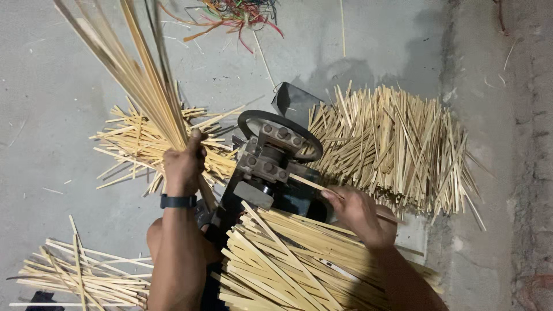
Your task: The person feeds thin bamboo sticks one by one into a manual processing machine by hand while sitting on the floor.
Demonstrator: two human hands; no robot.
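Beside the machine (pixel 271 161), left hand (pixel 183 167) clamps upright strips (pixel 135 75); right hand (pixel 360 214) pinches one level strip (pixel 308 183).

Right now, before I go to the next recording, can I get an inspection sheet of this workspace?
Surface: grey concrete floor, dusty, stray slivers.
Job's things: dark metal machine with a black wheel; long bamboo strips fanning upward; one strip at the machine.
Clutter: piles of short bamboo sticks right, left, lower left, front.
Grips: left hand closed on the long strips, dark wristband; right hand pinching the single strip.
Cables: tangle of coloured wires at top.
Surroundings: rough wall on the right.
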